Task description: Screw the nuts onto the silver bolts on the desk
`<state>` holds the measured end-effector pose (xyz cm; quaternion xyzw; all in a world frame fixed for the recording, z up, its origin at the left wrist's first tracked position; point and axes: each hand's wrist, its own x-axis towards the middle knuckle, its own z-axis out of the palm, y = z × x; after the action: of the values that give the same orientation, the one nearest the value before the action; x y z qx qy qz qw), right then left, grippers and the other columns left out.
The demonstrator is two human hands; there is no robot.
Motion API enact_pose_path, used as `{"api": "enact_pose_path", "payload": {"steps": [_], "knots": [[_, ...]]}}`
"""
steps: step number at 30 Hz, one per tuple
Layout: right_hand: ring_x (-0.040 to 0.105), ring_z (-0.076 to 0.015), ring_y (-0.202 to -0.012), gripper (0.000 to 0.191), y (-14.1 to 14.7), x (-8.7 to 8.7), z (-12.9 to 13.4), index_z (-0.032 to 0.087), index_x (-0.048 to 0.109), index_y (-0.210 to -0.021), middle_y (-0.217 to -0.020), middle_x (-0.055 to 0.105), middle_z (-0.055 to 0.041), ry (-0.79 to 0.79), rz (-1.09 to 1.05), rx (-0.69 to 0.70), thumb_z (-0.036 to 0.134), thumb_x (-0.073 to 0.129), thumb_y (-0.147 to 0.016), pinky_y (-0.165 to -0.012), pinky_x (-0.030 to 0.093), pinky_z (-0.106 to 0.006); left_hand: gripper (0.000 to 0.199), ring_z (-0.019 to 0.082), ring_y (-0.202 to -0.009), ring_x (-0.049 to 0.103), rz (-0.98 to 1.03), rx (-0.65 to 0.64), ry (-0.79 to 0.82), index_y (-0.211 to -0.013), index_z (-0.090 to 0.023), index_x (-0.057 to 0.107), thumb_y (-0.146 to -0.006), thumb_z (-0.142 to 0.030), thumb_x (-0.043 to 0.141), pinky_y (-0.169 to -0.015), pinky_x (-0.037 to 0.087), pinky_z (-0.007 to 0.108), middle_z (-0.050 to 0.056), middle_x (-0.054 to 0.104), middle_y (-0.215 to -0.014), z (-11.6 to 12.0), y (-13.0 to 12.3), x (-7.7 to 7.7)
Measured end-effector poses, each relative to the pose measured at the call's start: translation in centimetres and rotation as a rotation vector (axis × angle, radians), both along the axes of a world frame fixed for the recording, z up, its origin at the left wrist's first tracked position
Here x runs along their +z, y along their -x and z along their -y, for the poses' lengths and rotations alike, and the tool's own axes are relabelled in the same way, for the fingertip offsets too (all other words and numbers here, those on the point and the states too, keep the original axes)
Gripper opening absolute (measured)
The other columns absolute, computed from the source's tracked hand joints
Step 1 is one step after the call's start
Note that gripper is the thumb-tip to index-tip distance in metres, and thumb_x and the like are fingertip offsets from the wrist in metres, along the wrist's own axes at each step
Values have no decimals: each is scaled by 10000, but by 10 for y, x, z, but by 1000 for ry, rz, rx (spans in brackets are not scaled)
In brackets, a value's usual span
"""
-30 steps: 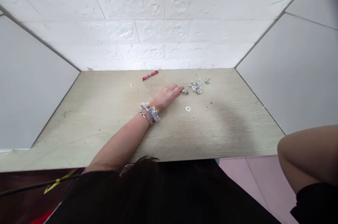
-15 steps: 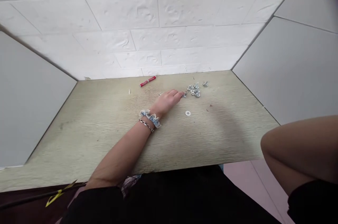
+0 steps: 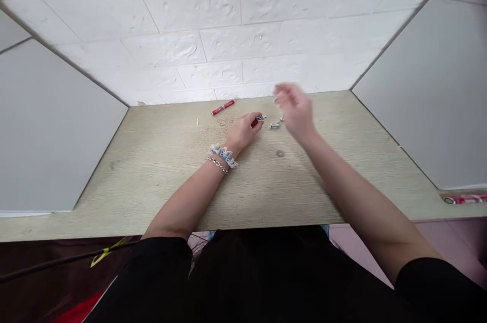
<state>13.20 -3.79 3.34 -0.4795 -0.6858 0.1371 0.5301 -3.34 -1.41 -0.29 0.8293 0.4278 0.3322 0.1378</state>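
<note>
My left hand (image 3: 242, 131) rests on the table with its fingers curled round a silvery metal bolt (image 3: 261, 118), whose end sticks out past the fingertips. Over the loose hardware hovers my right hand (image 3: 297, 114), smeared by motion; whether its fingers hold anything is unclear. Between the two hands lies another bolt (image 3: 274, 125), and most of the small metal parts behind are hidden by the right hand. A flat washer (image 3: 280, 153) lies by itself nearer to me.
The wooden table (image 3: 243, 191) meets a white brick-pattern wall (image 3: 220, 3) at the back. Grey panels stand on both sides. A red marker (image 3: 222, 107) lies near the wall; a red tube-shaped thing (image 3: 466, 200) lies at the right edge. A small white scrap (image 3: 198, 121) is left of the marker.
My right hand has come into view from the right and is now over the hardware. My left hand has drawn back slightly, a bolt now showing in its fingers. The view has shifted.
</note>
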Motion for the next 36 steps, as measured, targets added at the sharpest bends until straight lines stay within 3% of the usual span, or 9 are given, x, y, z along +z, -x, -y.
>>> {"api": "enact_pose_path", "payload": {"steps": [4,7,10,16,21,28,34,36], "knots": [[597,-248,-1073,269,17,-40,2,180,653,-1025,-1134,648,-125,-17,273,43,199,424,-884,-977,474,-441,187,147,-755,613,-110,-56,31,-1000,-131,673,-885,-201,544,-735,469,259,65,709,-861,2,-3,2],[597,-271,-1045,309,24,-52,5,151,624,-1087,-1101,654,-149,29,326,-66,173,410,-865,-968,457,-463,188,149,-735,603,-144,-56,55,-970,-132,676,-875,-166,518,-719,457,263,62,704,-846,3,-5,4],[594,-262,-1042,315,27,-54,7,144,596,-1110,-1098,650,-156,74,252,-101,180,403,-864,-961,460,-450,199,147,-742,604,-110,-21,98,-970,-135,683,-877,-175,513,-733,462,267,51,704,-839,4,-5,5],[615,-239,-1048,320,24,-56,6,189,604,-1084,-1108,686,-108,111,139,4,164,396,-842,-967,474,-450,202,135,-717,608,6,53,200,-996,-159,699,-856,-208,562,-716,478,264,21,709,-811,2,-3,5],[653,-225,-968,255,18,-53,6,198,640,-995,-1034,714,-77,183,18,-11,193,459,-816,-933,507,-442,223,131,-771,625,-24,-42,130,-1044,-166,695,-874,-218,560,-765,488,257,34,723,-868,2,-2,4],[657,-196,-865,200,19,-48,7,202,623,-953,-957,711,-51,223,-96,-1,223,549,-768,-861,534,-406,288,136,-874,637,4,-72,34,-1131,-151,662,-857,-170,576,-848,503,271,64,717,-990,-3,0,-3],[629,-170,-798,130,21,-47,9,201,567,-899,-907,686,-49,200,-141,-56,270,541,-792,-794,529,-365,515,89,-742,600,57,-63,126,-1368,-143,448,-872,-187,578,-753,487,230,9,678,-849,0,-3,-2],[626,-169,-804,136,22,-48,10,208,564,-913,-924,685,-48,174,-141,-53,277,527,-802,-789,526,-357,428,88,-713,586,63,-58,189,-1318,-148,485,-898,-215,537,-713,476,227,0,666,-813,2,-5,0]]}}
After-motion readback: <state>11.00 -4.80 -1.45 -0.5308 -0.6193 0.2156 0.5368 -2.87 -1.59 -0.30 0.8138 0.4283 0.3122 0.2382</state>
